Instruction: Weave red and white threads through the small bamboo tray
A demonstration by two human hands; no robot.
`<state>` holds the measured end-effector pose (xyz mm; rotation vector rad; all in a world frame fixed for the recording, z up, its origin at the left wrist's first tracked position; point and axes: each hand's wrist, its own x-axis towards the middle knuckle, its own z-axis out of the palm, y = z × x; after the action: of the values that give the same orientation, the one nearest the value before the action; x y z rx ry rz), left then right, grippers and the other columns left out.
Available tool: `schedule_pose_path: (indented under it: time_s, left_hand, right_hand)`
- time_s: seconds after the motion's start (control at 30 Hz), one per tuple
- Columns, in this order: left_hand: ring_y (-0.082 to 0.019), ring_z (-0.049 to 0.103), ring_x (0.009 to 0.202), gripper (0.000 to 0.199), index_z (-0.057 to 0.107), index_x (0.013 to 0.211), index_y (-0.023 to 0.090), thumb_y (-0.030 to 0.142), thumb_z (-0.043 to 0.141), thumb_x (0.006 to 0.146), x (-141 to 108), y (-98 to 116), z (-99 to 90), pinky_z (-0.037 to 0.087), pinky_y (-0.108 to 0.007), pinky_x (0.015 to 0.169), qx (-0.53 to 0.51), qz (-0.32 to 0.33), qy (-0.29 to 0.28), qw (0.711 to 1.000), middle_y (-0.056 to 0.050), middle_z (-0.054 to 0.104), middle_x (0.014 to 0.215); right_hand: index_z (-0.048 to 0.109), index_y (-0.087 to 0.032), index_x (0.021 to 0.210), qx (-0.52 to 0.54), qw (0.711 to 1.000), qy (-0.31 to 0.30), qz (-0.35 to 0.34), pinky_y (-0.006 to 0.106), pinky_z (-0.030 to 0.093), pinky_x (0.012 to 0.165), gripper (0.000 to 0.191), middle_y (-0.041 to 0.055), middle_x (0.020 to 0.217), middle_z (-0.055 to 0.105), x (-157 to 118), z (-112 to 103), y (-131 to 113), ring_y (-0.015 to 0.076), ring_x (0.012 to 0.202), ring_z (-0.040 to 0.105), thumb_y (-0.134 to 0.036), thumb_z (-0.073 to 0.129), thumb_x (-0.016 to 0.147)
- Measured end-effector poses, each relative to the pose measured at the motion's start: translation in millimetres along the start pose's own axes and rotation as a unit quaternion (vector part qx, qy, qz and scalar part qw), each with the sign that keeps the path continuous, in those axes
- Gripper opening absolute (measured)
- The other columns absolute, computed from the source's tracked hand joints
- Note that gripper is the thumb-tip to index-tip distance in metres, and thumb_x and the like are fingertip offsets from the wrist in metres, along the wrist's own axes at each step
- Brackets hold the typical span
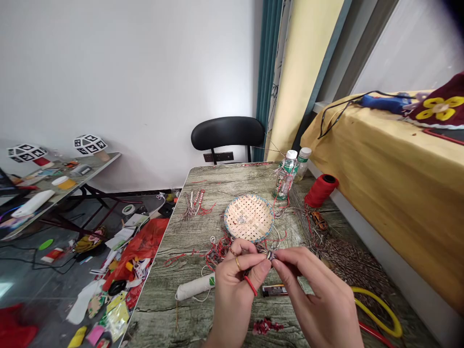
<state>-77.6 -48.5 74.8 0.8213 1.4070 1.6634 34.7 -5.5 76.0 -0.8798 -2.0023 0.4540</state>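
Note:
My left hand [242, 275] is closed, pinching a small bundle of grey-brown cord [269, 254] between thumb and fingers. From the other side my right hand [313, 290] pinches the same cord, its thumb and index fingertip meeting at the bundle. Just beyond the hands lies a shallow woven basket [249, 217] with a blue-trimmed rim. A tangle of red and white cord [217, 253] is left of the fingers. Beside my left wrist lies a spool of white thread [194, 288]. Between the wrists a dark lighter-like object [274, 290] shows partly.
Two plastic bottles [286, 176] and a red thread spool [321, 190] stand at the far right. Brown cords [355, 261] cover the table's right side, with a yellow tube loop [393, 319] nearer. Short braids [195, 203] lie far left. A black chair [228, 133] stands behind the table.

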Motion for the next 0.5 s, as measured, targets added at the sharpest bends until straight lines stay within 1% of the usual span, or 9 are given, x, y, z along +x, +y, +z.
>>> schedule_pose_path:
  time_s: [0.07, 0.17, 0.23, 0.27, 0.33, 0.37, 0.4, 0.43, 0.5]
  left_hand:
    - [-0.014, 0.049, 0.074, 0.010, 0.069, 0.063, 0.021, 0.017, 0.064, 0.071, -2.3, -0.3, -0.2, 0.039, -0.023, 0.068, 0.055, 0.033, 0.012, 0.998, -0.001, 0.054, 0.074]
    - [-0.015, 0.053, 0.073, 0.009, 0.069, 0.067, 0.021, 0.019, 0.062, 0.073, -5.1, -0.6, 1.1, 0.041, -0.023, 0.068, 0.098, 0.040, 0.017, 0.994, -0.002, 0.061, 0.076]
    - [-0.015, 0.053, 0.071, 0.012, 0.066, 0.066, 0.019, 0.021, 0.059, 0.075, -5.7, -0.2, 3.0, 0.042, -0.023, 0.067, 0.094, 0.032, 0.013, 0.995, -0.001, 0.060, 0.073]
    - [-0.014, 0.052, 0.068, 0.014, 0.063, 0.065, 0.018, 0.023, 0.057, 0.076, -5.6, 0.2, 4.1, 0.041, -0.023, 0.065, 0.082, 0.022, 0.010, 0.996, -0.001, 0.059, 0.070]
    - [-0.013, 0.049, 0.063, 0.016, 0.059, 0.064, 0.017, 0.026, 0.055, 0.078, -4.8, 1.3, 6.0, 0.040, -0.022, 0.059, 0.053, -0.016, 0.009, 0.998, 0.000, 0.055, 0.064]
    - [-0.013, 0.048, 0.061, 0.017, 0.057, 0.065, 0.017, 0.028, 0.055, 0.077, -4.2, 1.8, 6.7, 0.039, -0.021, 0.057, 0.043, -0.038, 0.010, 0.998, 0.001, 0.053, 0.061]
    - [-0.012, 0.047, 0.060, 0.017, 0.057, 0.065, 0.017, 0.029, 0.055, 0.077, -3.7, 2.2, 7.1, 0.038, -0.021, 0.055, 0.040, -0.054, 0.012, 0.998, 0.001, 0.052, 0.060]
    - [-0.012, 0.047, 0.059, 0.017, 0.057, 0.066, 0.017, 0.030, 0.055, 0.077, -3.3, 2.3, 7.2, 0.037, -0.021, 0.054, 0.043, -0.063, 0.012, 0.997, 0.002, 0.052, 0.059]
    - [-0.012, 0.047, 0.060, 0.017, 0.057, 0.066, 0.017, 0.030, 0.055, 0.077, -3.0, 1.7, 6.9, 0.037, -0.021, 0.055, 0.062, -0.056, 0.013, 0.996, 0.001, 0.052, 0.060]
  right_hand:
    - [0.059, -0.018, 0.088, -0.053, 0.998, 0.024, -0.039, 0.022, 0.049, 0.062, 0.010, 0.0029, 0.076, 0.065, -2.9, 0.6, -2.3, 0.0125, 0.066, 0.062, -0.015, 0.052, 0.082]
    - [0.061, -0.018, 0.089, -0.117, 0.988, 0.063, -0.082, 0.022, 0.048, 0.063, 0.012, 0.0036, 0.077, 0.068, -7.0, 2.1, -6.9, 0.0125, 0.064, 0.064, -0.013, 0.056, 0.079]
    - [0.061, -0.018, 0.085, -0.119, 0.984, 0.101, -0.087, 0.022, 0.048, 0.061, 0.012, 0.0027, 0.073, 0.068, -7.8, 3.2, -9.5, 0.0125, 0.060, 0.063, -0.011, 0.061, 0.074]
    - [0.060, -0.019, 0.083, -0.099, 0.986, 0.113, -0.077, 0.022, 0.048, 0.060, 0.014, 0.0020, 0.071, 0.068, -7.5, 3.6, -10.1, 0.0123, 0.058, 0.062, -0.010, 0.061, 0.073]
    - [0.059, -0.021, 0.078, -0.014, 0.993, 0.118, -0.017, 0.022, 0.046, 0.054, 0.014, 0.0009, 0.067, 0.064, -6.4, 4.4, -9.6, 0.0121, 0.056, 0.059, -0.009, 0.060, 0.072]
    - [0.058, -0.021, 0.074, 0.051, 0.993, 0.101, 0.036, 0.021, 0.044, 0.050, 0.011, 0.0005, 0.065, 0.061, -5.7, 4.8, -8.4, 0.0118, 0.055, 0.057, -0.011, 0.058, 0.072]
    - [0.056, -0.021, 0.071, 0.128, 0.984, 0.074, 0.104, 0.021, 0.041, 0.044, 0.007, -0.0002, 0.061, 0.057, -5.1, 5.4, -6.9, 0.0111, 0.051, 0.053, -0.014, 0.056, 0.073]
    - [0.053, -0.020, 0.068, 0.210, 0.960, 0.040, 0.179, 0.020, 0.036, 0.039, 0.007, -0.0015, 0.056, 0.052, -4.6, 6.1, -5.1, 0.0099, 0.046, 0.048, -0.018, 0.054, 0.074]
    - [0.049, -0.019, 0.067, 0.342, 0.889, -0.028, 0.302, 0.018, 0.026, 0.034, 0.009, -0.0056, 0.048, 0.040, -4.1, 7.7, -1.7, 0.0069, 0.038, 0.034, -0.024, 0.051, 0.074]
